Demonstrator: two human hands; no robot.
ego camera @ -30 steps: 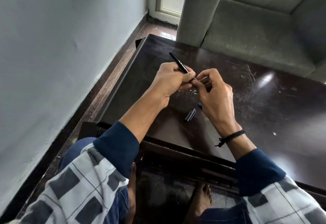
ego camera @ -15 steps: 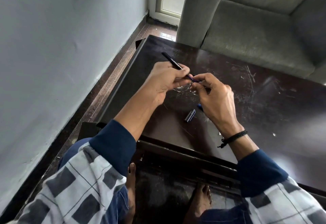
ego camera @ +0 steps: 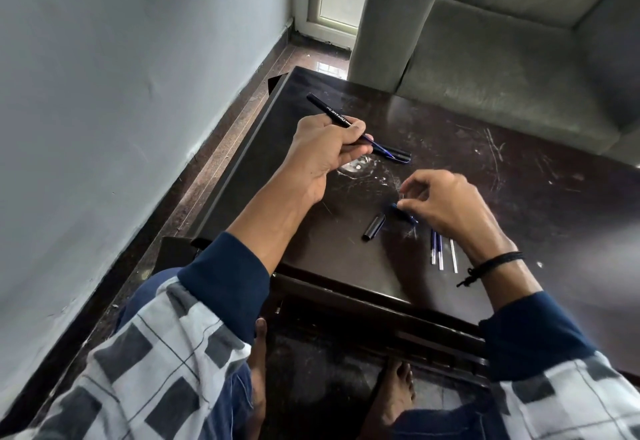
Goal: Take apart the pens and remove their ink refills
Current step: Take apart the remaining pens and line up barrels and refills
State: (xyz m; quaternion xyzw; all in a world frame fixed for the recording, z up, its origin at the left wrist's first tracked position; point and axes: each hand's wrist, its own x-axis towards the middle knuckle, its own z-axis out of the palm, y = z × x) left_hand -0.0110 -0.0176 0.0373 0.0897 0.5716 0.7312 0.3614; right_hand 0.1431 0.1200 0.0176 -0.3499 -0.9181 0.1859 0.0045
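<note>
My left hand (ego camera: 323, 152) grips a black pen barrel (ego camera: 327, 112) above the dark table (ego camera: 502, 197). The pen's blue ink refill (ego camera: 382, 145) sticks out of the barrel's right end. My right hand (ego camera: 450, 209) is lower and to the right, just over the table, its thumb and fingertips pinched on a small pen tip piece (ego camera: 402, 194). Right under those fingers a small blue pen part (ego camera: 403, 212) lies on the table. A black cap (ego camera: 374, 228) lies to its left. Three loose refills (ego camera: 442, 253) lie side by side near my right wrist.
A short dark pen piece (ego camera: 398, 154) lies on the table by the refill's end. A grey wall (ego camera: 121, 93) runs close along the left. A grey sofa (ego camera: 519, 58) stands behind the table. The table's near edge (ego camera: 346, 287) is above my knees and bare feet.
My hands have come apart. The right hand dropped down and right to the table with the tip piece. The left hand keeps the barrel, and the blue refill now shows.
</note>
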